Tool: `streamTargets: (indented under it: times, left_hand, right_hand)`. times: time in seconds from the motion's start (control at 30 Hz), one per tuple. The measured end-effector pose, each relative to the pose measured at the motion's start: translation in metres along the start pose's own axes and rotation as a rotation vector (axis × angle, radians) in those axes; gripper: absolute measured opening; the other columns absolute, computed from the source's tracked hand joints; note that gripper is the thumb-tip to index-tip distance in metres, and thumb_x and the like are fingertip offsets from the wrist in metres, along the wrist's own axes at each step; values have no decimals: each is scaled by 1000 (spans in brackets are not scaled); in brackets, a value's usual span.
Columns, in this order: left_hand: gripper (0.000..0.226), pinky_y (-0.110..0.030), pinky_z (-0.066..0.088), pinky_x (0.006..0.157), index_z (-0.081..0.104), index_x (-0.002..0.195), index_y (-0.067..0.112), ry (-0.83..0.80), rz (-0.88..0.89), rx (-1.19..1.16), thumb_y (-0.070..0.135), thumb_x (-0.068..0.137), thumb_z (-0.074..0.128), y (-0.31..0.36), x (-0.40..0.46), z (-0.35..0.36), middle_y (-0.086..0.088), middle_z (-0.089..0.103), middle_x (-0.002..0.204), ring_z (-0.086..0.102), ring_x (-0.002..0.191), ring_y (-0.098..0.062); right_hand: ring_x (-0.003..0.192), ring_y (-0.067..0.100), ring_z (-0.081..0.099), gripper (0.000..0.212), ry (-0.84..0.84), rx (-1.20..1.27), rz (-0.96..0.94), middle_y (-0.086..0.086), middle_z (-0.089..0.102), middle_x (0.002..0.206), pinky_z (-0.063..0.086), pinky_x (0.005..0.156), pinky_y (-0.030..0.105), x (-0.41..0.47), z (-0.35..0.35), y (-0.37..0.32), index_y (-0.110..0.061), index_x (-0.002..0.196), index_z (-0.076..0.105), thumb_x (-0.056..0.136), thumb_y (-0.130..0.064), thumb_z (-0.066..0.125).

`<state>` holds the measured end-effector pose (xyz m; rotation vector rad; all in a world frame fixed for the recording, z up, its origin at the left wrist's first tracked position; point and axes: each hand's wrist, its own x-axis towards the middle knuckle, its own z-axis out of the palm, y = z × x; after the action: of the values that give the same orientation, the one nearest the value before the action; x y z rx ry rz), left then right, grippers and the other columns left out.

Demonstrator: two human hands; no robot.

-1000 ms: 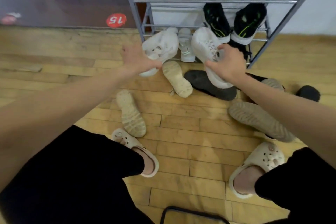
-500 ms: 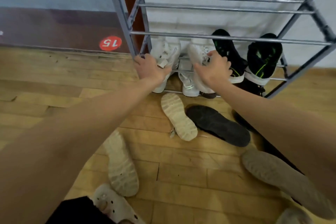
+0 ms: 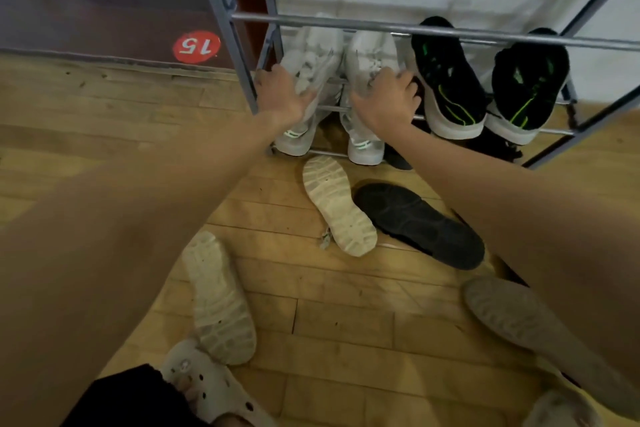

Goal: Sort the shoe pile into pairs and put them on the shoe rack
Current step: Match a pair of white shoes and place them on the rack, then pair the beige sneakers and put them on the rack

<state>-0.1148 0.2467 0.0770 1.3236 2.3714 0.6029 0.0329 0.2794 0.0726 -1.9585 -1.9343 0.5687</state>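
Note:
Two white sneakers lie side by side on a lower shelf of the grey metal shoe rack (image 3: 242,45). My left hand (image 3: 282,97) grips the left white sneaker (image 3: 313,55). My right hand (image 3: 388,102) grips the right white sneaker (image 3: 372,52). To their right on the same shelf rests a black pair with green stripes (image 3: 446,80). Below, on the bottom bars, stands another white pair (image 3: 294,144). On the floor lie an upturned cream shoe (image 3: 337,204), a black shoe sole-up (image 3: 419,224), another cream shoe (image 3: 218,298) and a grey-soled shoe (image 3: 512,315).
The floor is wooden planks. A red round sticker reading 15 (image 3: 196,46) sits on the dark wall base to the left of the rack. My own feet in cream clogs (image 3: 211,388) are at the bottom. Dark shoes (image 3: 498,146) sit under the black pair.
Both hands carried the white sneakers from above the floor pile forward onto the rack shelf, and my head moved closer to the rack.

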Motion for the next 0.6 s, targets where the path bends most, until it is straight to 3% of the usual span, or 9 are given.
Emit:
streamTargets:
  times: [0.17,0.3,0.43,0.6]
  left_hand:
    - [52,-34,31,108,40,138,6,-4,99,5,34,96,53,-10,-17,0,-20,36,143,37,133,-32]
    - [49,-36,32,109,39,141,8,-10,132,43,24,95,50,-18,-44,-3,-19,35,145,37,133,-34]
    - [40,-40,44,97,50,128,7,-86,161,63,24,93,51,-38,-81,-4,-19,50,130,50,119,-34]
    - [51,-35,41,95,49,133,5,-177,174,88,23,87,59,-80,-138,2,-20,50,130,48,121,-32]
  right_hand:
    - [130,40,34,50,-1,-65,-152,21,33,142,27,108,46,-21,-3,17,-7,121,50,89,-46,54]
    - [134,40,31,58,-5,-131,-291,21,31,144,27,109,45,-53,-11,31,-8,138,39,89,-36,55]
    - [133,40,31,61,-97,-226,-450,23,30,145,30,107,46,-97,-14,50,-6,140,36,87,-28,58]
    - [133,42,30,65,-291,-272,-467,25,26,147,34,106,48,-143,-3,70,-5,143,31,87,-24,59]
